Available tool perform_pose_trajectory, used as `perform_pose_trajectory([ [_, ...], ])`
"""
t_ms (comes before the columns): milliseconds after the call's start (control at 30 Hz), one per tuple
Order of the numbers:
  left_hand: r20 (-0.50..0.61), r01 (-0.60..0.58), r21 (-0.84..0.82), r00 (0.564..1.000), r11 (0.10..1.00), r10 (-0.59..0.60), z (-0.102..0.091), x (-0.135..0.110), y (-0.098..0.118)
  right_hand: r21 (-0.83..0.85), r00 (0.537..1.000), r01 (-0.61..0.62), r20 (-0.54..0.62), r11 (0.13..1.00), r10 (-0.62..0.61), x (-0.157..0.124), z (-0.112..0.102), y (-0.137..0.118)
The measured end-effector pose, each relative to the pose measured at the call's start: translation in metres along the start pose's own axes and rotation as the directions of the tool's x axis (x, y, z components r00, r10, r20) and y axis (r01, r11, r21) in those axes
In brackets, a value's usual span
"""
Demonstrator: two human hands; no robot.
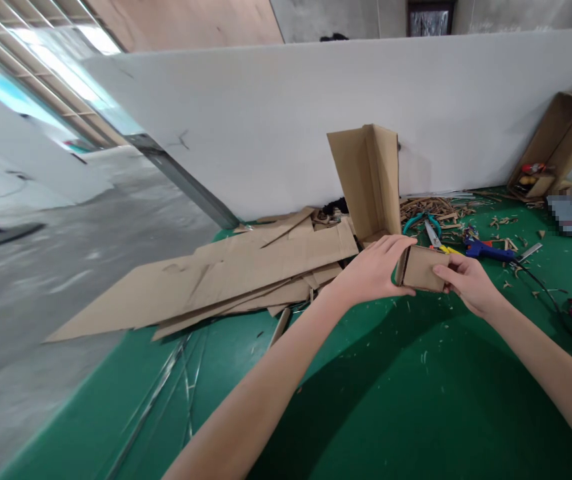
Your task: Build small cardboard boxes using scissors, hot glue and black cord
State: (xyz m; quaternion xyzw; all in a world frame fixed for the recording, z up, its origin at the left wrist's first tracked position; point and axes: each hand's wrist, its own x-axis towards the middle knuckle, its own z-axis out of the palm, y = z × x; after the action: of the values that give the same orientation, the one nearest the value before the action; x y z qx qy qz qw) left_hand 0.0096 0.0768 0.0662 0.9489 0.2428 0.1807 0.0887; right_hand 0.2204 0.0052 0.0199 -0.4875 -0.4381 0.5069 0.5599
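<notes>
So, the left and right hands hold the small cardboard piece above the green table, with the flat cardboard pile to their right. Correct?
Not quite: the head view shows the flat cardboard pile to their left. The left hand and right hand do hold the small cardboard piece above the green table.

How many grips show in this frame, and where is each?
2: the left grip spans the left end of the small cardboard piece; the right grip holds its right end, thumb on the near face. No others are visible.
</notes>
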Motion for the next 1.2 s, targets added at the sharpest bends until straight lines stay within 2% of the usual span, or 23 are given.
perform_pose_trajectory([
  [733,0.012,-0.021,0.016,1.0,1.0,0.02,0.007,0.001,0.0,0.039,0.999,-0.05,0.02,0.998,0.049,0.001,0.0,0.007],
  [933,0.066,0.006,-0.008,0.998,1.0,-0.005,0.006,0.0,0.0,0.04,0.998,-0.06,0.019,0.997,0.059,0.003,-0.002,0.009],
  [1067,0.055,0.02,-0.02,0.998,1.0,-0.019,-0.001,-0.001,-0.002,0.046,0.998,-0.065,0.024,0.997,0.064,0.003,-0.003,0.007],
  [1200,-0.02,0.115,-0.021,0.993,0.993,-0.115,-0.021,-0.007,-0.006,0.052,1.0,-0.027,0.006,0.998,0.026,0.003,-0.009,0.002],
])
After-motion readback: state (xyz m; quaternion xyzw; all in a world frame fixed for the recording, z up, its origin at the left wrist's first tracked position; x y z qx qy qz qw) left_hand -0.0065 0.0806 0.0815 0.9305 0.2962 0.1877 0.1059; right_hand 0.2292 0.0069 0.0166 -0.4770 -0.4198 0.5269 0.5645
